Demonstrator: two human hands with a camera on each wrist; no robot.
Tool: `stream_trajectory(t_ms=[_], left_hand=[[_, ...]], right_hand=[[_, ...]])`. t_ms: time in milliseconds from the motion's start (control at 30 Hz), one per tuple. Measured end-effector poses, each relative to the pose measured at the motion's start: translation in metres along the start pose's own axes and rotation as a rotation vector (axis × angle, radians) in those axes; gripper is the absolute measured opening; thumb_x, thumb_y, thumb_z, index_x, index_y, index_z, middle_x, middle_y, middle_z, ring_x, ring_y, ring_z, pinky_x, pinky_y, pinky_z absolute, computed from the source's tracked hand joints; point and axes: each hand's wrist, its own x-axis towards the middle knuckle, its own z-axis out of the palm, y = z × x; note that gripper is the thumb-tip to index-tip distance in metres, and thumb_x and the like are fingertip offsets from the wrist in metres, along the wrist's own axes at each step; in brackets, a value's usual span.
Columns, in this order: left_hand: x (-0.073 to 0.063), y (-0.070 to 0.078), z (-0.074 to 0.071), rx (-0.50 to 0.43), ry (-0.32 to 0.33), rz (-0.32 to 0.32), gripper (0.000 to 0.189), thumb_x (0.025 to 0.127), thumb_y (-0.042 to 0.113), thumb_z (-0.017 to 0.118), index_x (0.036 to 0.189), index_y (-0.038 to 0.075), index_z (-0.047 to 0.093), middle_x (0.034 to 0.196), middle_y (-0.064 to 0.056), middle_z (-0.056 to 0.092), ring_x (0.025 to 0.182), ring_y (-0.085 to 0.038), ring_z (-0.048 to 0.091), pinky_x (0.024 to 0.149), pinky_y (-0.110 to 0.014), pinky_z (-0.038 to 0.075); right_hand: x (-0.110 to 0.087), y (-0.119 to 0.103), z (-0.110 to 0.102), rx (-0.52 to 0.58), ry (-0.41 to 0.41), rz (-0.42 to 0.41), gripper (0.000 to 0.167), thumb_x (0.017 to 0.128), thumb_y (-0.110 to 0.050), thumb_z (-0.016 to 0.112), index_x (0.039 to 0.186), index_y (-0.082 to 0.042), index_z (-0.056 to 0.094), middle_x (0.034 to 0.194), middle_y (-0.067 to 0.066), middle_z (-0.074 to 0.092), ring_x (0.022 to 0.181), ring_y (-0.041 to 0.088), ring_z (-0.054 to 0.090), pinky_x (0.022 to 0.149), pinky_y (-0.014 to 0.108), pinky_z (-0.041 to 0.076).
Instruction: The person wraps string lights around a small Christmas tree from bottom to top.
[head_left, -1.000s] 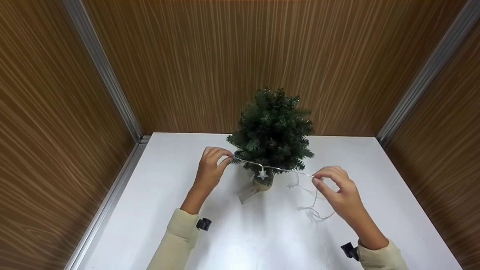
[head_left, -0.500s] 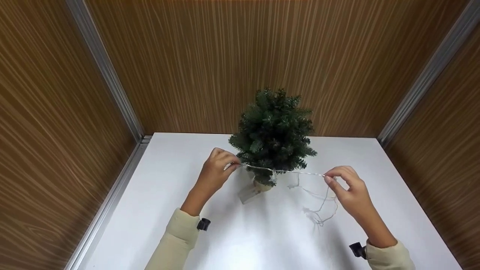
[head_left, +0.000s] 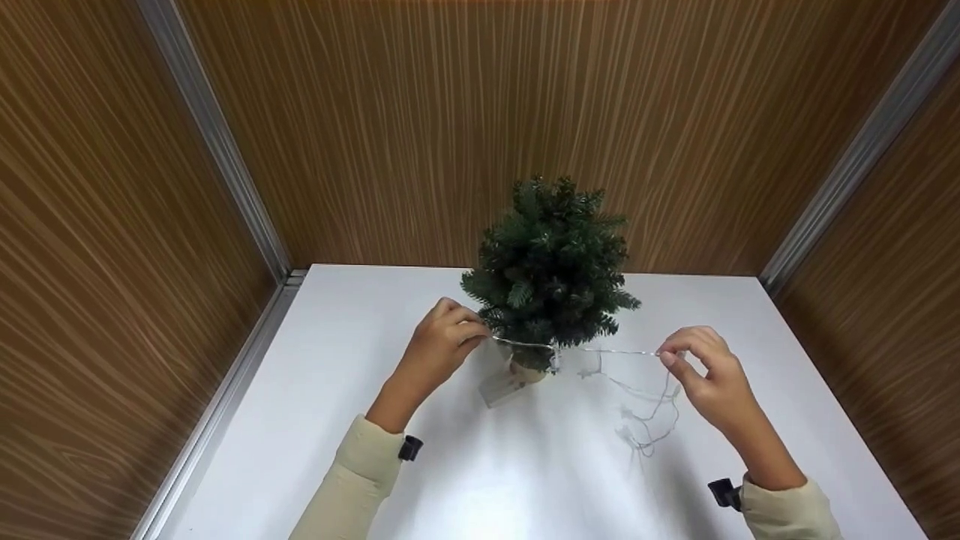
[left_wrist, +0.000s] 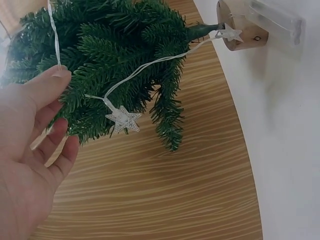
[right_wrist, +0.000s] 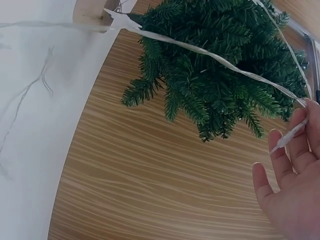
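Note:
A small artificial Christmas tree (head_left: pixel 555 262) stands on a round wooden base (left_wrist: pixel 245 30) at the back of the white table. In front of its lower branches, a clear string of star lights (head_left: pixel 619 352) stretches between both hands. My left hand (head_left: pixel 442 341) pinches it with thumb and fingers at the tree's lower left. On the right, clear of the branches, my right hand (head_left: pixel 709 375) pinches the other end of that stretch. One star light (left_wrist: pixel 123 120) dangles near the left fingers in the left wrist view. The loose rest hangs below the right hand.
A clear plastic box (head_left: pixel 501 388) lies on the white table (head_left: pixel 360 300) beside the wooden base. Wood-grain panels (head_left: pixel 405 135) rise behind and on both sides, joined by grey metal corner strips (head_left: pixel 217 135).
Both hands have moved to the right, the right one further. The stretch of light string between them now sits slightly lower against the tree. The dangling strand has shifted right too.

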Motion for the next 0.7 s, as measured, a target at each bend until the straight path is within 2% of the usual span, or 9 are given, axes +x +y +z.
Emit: stream_trajectory(t_ms=[200,267,500,600,700], left_hand=[[-0.001,0.004,0.000,0.019,-0.002,0.011,0.007,0.092,0.016,0.075,0.095,0.018,0.081,0.097,0.004,0.070,0.094,-0.017,0.056,0.084,-0.029,0.053],[-0.001,0.004,0.001,0.022,0.000,0.023,0.007,0.092,0.016,0.075,0.095,0.018,0.081,0.097,0.004,0.069,0.093,-0.016,0.056,0.083,-0.029,0.053],[-0.002,0.001,0.002,0.036,0.000,0.045,0.007,0.092,0.017,0.075,0.095,0.019,0.080,0.099,0.005,0.068,0.093,-0.015,0.055,0.081,-0.028,0.053],[-0.002,0.000,0.003,0.060,0.009,0.057,0.006,0.091,0.017,0.076,0.094,0.020,0.081,0.099,0.004,0.068,0.092,-0.015,0.054,0.080,-0.027,0.053],[-0.002,-0.001,0.004,0.086,0.015,0.069,0.006,0.091,0.017,0.076,0.093,0.019,0.081,0.098,0.004,0.067,0.090,-0.015,0.054,0.078,-0.027,0.053]], right_hand=[[0.004,0.003,-0.006,-0.076,-0.024,0.062,0.020,0.084,0.016,0.069,0.088,-0.003,0.070,0.086,0.005,0.067,0.099,0.001,0.050,0.089,0.021,0.032],[0.007,0.003,-0.007,-0.119,-0.020,0.057,0.018,0.083,0.016,0.070,0.087,-0.002,0.070,0.085,0.004,0.068,0.098,0.001,0.049,0.088,0.022,0.031],[0.020,0.000,-0.004,-0.262,0.032,-0.068,0.018,0.080,0.015,0.074,0.086,-0.003,0.071,0.082,0.005,0.068,0.092,0.020,0.052,0.087,0.036,0.032],[0.020,0.002,-0.001,-0.319,0.026,-0.081,0.017,0.080,0.013,0.075,0.085,-0.003,0.071,0.082,0.006,0.067,0.092,0.027,0.053,0.085,0.043,0.034],[0.018,0.007,0.003,-0.367,-0.006,-0.051,0.015,0.082,0.011,0.075,0.085,-0.003,0.071,0.082,0.008,0.066,0.092,0.030,0.054,0.084,0.045,0.035]])
